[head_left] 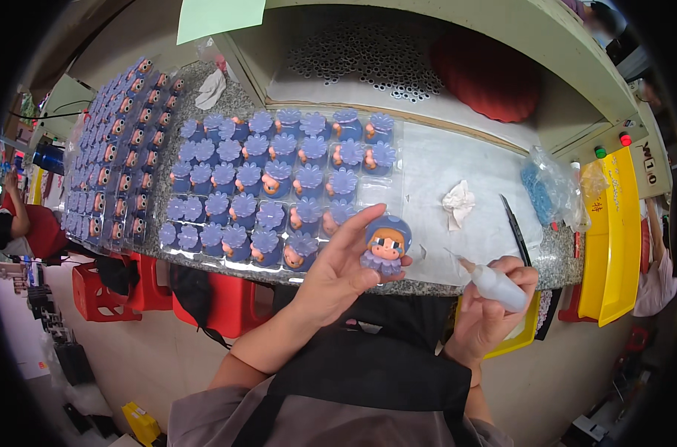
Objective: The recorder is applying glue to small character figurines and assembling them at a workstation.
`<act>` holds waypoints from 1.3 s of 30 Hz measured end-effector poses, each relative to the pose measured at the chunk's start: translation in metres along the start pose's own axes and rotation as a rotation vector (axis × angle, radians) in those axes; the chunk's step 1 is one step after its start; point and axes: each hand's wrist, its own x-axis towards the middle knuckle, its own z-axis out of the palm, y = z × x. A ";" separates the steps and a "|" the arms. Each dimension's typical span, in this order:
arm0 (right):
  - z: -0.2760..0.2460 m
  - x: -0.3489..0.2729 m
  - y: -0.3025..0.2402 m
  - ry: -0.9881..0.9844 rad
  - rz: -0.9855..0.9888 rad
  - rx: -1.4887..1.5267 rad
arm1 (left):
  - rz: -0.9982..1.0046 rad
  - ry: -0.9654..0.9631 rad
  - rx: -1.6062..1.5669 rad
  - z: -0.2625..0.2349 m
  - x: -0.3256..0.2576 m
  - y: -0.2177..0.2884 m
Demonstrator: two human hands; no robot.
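My left hand (329,281) is closed around a small figurine (385,248) with a blue helmet, orange hair and a purple ruffled collar, its face turned up. In my right hand (481,328) is a white squeeze bottle (500,288) with a thin needle tip, which points up and left toward the figurine without touching it. Just beyond my left hand, a clear plastic tray (376,195) holds rows of similar purple-and-blue figurines (279,153). A crumpled white tissue (458,203) lies on white paper past the bottle, and black tweezers (513,227) rest to the right.
Stacked trays of figurines (115,167) stand at the left. A shelf at the back bears many small round black-and-white pieces (368,59) and a red round object (489,78). To the right are a plastic bag (551,186) and a yellow bin (614,246). Red stools (219,304) stand below.
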 end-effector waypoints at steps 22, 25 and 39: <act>-0.003 -0.014 0.002 -0.380 -0.437 -0.320 | 0.204 -0.005 0.259 -0.009 -0.011 -0.012; 0.001 -0.016 0.005 -0.286 -0.482 -0.409 | 0.200 -0.022 0.265 -0.007 -0.010 -0.010; 0.001 -0.016 0.001 -0.341 -0.506 -0.358 | 0.276 -0.019 0.339 -0.010 -0.011 -0.014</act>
